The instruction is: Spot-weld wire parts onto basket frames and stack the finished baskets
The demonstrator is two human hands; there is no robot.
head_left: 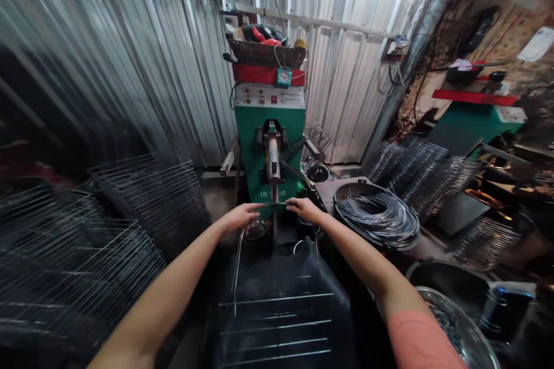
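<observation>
At the green machine point(249, 150), left hand point(240, 217) and right hand point(303, 209) pinch a wire frame point(279, 204); characters point(264, 194) read 佛…通, middle obscured.

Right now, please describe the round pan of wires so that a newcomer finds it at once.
Find the central green machine. To its right, beyond the person's right hand, sits the round pan. Long curved wires lie in it, unlike the wire stacks behind.

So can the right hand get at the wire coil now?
Likely yes: the wire coil lies uncovered in a basin beside the right forearm, though the right hand apparently holds thin wire at the green machine.
</observation>
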